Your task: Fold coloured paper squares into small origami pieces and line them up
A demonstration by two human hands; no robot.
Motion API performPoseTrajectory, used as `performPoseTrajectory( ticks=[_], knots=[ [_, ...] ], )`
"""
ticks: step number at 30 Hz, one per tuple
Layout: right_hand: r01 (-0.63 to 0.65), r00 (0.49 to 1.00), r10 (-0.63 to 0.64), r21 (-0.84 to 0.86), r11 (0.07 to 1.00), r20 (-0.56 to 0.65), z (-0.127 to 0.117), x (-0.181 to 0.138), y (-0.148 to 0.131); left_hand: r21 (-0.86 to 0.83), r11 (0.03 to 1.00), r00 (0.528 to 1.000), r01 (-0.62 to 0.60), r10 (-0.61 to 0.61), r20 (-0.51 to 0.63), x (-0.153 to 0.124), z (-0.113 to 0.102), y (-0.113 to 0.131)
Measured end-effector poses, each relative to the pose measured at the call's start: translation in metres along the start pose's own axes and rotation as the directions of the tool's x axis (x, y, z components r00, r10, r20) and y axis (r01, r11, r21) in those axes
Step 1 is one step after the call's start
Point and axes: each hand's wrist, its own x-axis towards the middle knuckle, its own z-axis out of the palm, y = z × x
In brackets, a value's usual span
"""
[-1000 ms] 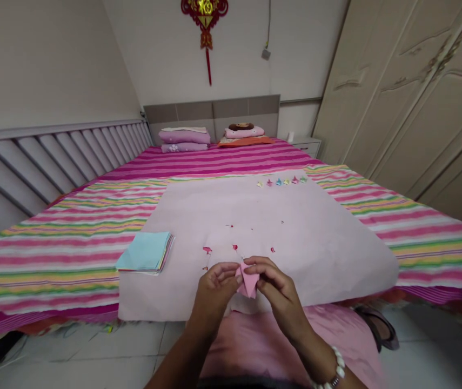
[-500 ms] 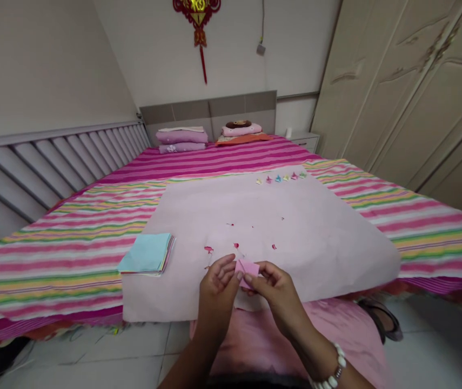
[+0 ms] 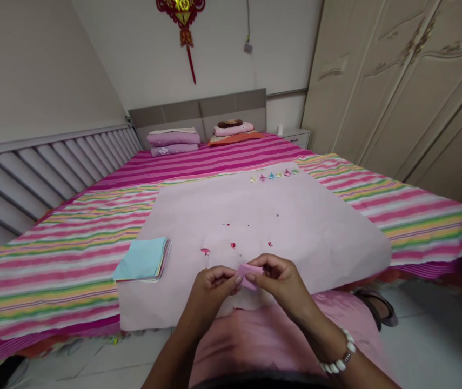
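My left hand [image 3: 211, 287] and my right hand [image 3: 284, 281] meet over the near edge of the bed, both pinching a small folded piece of pink paper [image 3: 248, 272] between fingertips. The right wrist wears a white bead bracelet [image 3: 339, 359]. Beneath the hands lies a large pale pink sheet [image 3: 255, 227] spread on the striped bedcover. A stack of coloured square papers [image 3: 144, 259], light blue on top, rests at the sheet's left edge. A row of several small folded paper figures [image 3: 274, 175] sits at the sheet's far edge.
Tiny red paper scraps [image 3: 205, 251] dot the sheet just beyond my hands. Folded bedding and pillows [image 3: 174, 141] lie at the headboard. A slatted grey wall panel [image 3: 32, 173] runs along the left; wardrobe doors [image 3: 396, 86] stand at the right. A shoe [image 3: 376, 310] rests on the tiled floor.
The pink paper has been turned from pointing down to lying flatter between my fingertips. The view has shifted slightly right, so the room appears moved left.
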Motion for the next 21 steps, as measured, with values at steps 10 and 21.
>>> performPoseTrajectory(
  ticks=[10, 21],
  knots=[
    [-0.055, 0.997, 0.068, 0.299, 0.953, -0.032, 0.012, 0.002, -0.003, 0.010, 1.000, 1.000, 0.017, -0.017, -0.002, 0.001, 0.006, -0.006],
    [-0.078, 0.997, 0.069, 0.282, 0.956, 0.042, 0.015, -0.002, -0.002, 0.028, 0.994, 0.993, -0.107, 0.108, -0.049, -0.009, 0.017, -0.022]
  ],
)
